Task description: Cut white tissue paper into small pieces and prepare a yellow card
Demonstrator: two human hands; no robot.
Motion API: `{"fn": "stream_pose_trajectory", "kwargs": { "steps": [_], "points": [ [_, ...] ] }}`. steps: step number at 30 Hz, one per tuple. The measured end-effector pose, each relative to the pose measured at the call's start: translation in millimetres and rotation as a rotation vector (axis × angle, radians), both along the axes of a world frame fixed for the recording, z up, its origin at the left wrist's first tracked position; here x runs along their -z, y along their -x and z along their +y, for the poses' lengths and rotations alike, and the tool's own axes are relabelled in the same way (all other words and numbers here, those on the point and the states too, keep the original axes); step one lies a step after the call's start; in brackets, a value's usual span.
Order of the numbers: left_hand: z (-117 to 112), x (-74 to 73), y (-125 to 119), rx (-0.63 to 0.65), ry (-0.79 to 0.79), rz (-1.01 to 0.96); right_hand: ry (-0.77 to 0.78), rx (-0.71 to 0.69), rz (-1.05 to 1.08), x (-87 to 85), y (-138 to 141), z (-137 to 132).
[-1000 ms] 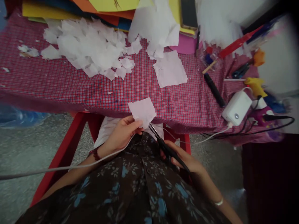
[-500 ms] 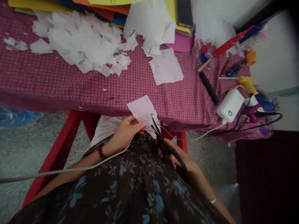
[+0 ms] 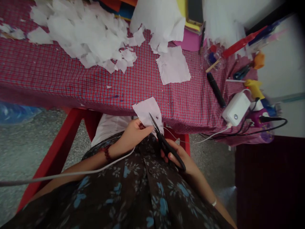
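Observation:
My left hand [image 3: 134,133] pinches a small piece of white paper [image 3: 147,109] by its lower edge, just in front of the table edge. A small dark mark shows near the paper's right side. In my right hand [image 3: 179,156] is a pair of black scissors [image 3: 170,149], its blades pointing up and left. The blades lie across the paper, with one tip over its middle; whether they bite into it I cannot tell. On the table beyond lies a larger torn paper square [image 3: 173,66]. A heap of cut paper pieces [image 3: 81,31] spreads to its left.
A checked red cloth [image 3: 90,84] covers the table. On the right lie a black marker [image 3: 216,90], a white power bank [image 3: 236,109] with cables, and a yellow glue gun [image 3: 254,88]. A phone [image 3: 194,12] rests at the back. A white cable [image 3: 78,172] crosses my left forearm.
The scissors have shifted left and turned, their tip moving from the paper's right edge to over its middle. My left hand and the paper have moved slightly right. The camera view has shifted a little.

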State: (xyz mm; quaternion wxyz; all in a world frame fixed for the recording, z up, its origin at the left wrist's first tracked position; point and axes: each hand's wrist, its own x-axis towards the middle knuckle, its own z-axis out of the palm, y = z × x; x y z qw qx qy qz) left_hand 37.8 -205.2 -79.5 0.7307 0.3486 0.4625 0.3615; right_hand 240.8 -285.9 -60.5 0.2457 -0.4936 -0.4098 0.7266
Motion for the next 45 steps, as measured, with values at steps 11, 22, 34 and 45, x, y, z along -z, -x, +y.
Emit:
{"fn": "stream_pose_trajectory", "kwargs": {
  "steps": [11, 22, 34, 45],
  "points": [
    [6, 3.8, 9, -0.152, 0.074, -0.087, 0.019, -0.086, 0.029, -0.1, -5, 3],
    [-1, -0.2, 13, -0.059, 0.005, 0.034, 0.005, -0.104, 0.044, -9.7, 6, 16],
    [0, -4.0, 16, -0.094, -0.05, 0.047, -0.108, -0.048, -0.025, -12.8, 20, 21],
    [30, -34.4, 28, -0.183, -0.106, -0.007, -0.195, 0.027, 0.023, -19.5, 39, 53]
  ]
}}
